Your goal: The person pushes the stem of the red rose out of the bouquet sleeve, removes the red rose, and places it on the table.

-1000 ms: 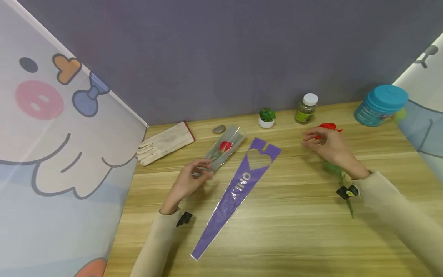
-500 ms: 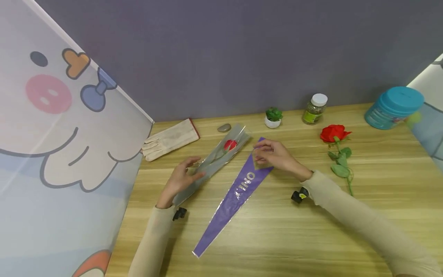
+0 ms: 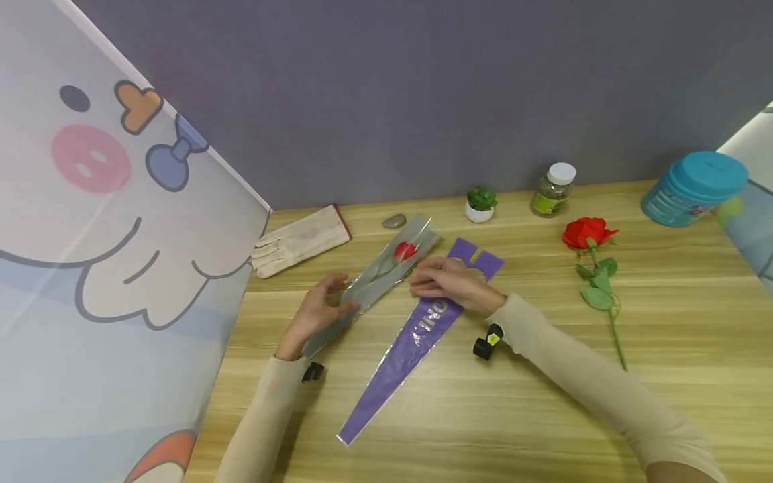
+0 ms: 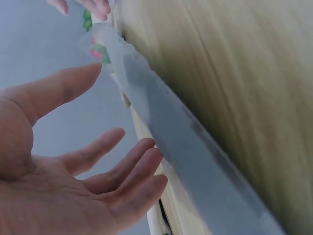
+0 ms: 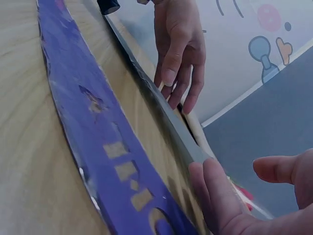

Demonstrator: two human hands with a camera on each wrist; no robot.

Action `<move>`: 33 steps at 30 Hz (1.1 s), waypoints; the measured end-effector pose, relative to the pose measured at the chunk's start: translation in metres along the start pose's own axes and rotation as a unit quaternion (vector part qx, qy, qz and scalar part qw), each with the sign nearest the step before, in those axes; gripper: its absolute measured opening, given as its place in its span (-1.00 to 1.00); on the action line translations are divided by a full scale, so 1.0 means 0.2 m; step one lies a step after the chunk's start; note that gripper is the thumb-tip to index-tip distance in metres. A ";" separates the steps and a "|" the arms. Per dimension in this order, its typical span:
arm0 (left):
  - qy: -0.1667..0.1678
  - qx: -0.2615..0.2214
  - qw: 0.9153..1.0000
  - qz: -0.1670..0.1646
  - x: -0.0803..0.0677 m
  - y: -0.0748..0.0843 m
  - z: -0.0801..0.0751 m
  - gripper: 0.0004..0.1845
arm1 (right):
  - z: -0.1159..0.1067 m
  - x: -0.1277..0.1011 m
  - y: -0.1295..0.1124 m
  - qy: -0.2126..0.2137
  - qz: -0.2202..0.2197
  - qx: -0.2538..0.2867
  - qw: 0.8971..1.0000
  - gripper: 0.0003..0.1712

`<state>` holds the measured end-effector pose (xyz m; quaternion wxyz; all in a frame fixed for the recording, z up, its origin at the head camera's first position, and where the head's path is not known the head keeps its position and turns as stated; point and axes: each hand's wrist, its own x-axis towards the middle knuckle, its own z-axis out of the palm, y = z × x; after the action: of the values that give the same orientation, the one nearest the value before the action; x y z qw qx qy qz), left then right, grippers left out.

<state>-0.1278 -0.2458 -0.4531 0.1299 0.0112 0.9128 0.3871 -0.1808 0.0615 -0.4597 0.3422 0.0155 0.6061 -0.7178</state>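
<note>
Your left hand (image 3: 318, 310) and right hand (image 3: 448, 284) touch the clear rose sleeve (image 3: 372, 282) with relaxed, open fingers — it may slide left on the worktop (image 3: 519, 402).

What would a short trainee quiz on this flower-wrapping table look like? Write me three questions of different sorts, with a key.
1. True or false: the loose red rose lies inside the purple sleeve.
2. Which sleeve does the left hand touch? A) the clear sleeve with a rose in it B) the purple sleeve C) neither
3. Fill in: the right hand rests over the wide end of the ______ sleeve, its fingertips reaching the clear one.

Key: 1 false, it lies bare on the table to the right; 2 A; 3 purple.
</note>
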 end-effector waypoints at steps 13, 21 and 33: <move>0.003 0.063 0.997 0.033 0.00 -0.01 -0.01 -0.31 | 0.04 0.07 0.02 -0.011 0.003 0.016 1.000 -0.46; 0.017 0.076 0.996 0.042 -0.02 -0.04 -0.01 -0.34 | 0.07 0.10 0.03 0.001 0.005 0.025 1.000 -0.51; 0.039 0.058 0.997 0.015 -0.04 -0.05 0.02 -0.35 | 0.09 0.11 0.06 0.012 -0.001 0.047 0.999 -0.58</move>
<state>-0.1173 -0.2510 -0.4619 0.0871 0.0173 0.9379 0.3353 -0.1844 0.0341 -0.4747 0.3326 0.0395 0.5762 -0.7455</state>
